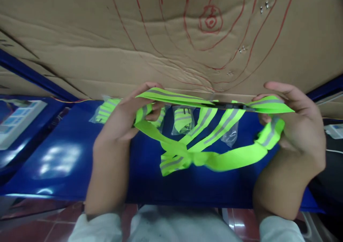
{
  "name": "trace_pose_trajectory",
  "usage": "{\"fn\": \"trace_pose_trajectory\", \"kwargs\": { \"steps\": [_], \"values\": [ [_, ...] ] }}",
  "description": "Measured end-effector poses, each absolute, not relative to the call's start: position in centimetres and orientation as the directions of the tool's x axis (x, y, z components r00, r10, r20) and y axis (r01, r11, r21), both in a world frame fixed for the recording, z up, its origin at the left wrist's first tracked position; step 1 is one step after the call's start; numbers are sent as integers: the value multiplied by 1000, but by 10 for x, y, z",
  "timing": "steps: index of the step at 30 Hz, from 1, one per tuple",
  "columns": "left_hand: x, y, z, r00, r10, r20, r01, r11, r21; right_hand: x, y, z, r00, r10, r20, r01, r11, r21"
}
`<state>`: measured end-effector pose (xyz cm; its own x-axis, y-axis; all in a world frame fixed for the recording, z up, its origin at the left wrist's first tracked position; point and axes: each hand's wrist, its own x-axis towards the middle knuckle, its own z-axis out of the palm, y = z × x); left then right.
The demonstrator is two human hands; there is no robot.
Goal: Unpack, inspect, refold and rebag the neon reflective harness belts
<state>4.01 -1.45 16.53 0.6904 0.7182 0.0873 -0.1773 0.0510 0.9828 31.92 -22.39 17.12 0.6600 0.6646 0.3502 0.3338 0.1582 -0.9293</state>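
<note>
Webbing harness (235,159) is being clamped above the table (66,163) by the grip of left hand (122,119) and right hand (305,124).

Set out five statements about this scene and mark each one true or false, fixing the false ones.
1. The left hand and right hand both hold the yellow-green straps. True.
2. The black buckle lies on the table. False: the black buckle is on the strap length stretched between the two hands.
3. A clear bag with a yellow-green band inside lies on the blue table. True.
4. The rings drawn on the cardboard are green. False: the rings on the cardboard are red.
5. The person's sleeves reach down over the wrists. False: the pale sleeves stop short, leaving the wrists bare.
</note>
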Motion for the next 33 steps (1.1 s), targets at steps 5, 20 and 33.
{"fn": "trace_pose_trajectory", "kwargs": {
  "steps": [5,20,33],
  "values": [
    [25,4,157,762,646,31,136,-207,969,336,-233,171,641,741,200,355,-55,-933],
    [12,30,154,798,535,276,137,-608,782,347,-231,159,417,878,234,763,-198,-616],
    [5,44,143,757,508,411,-522,91,848,350,-230,158,455,865,213,26,227,-974]
  ]
}}
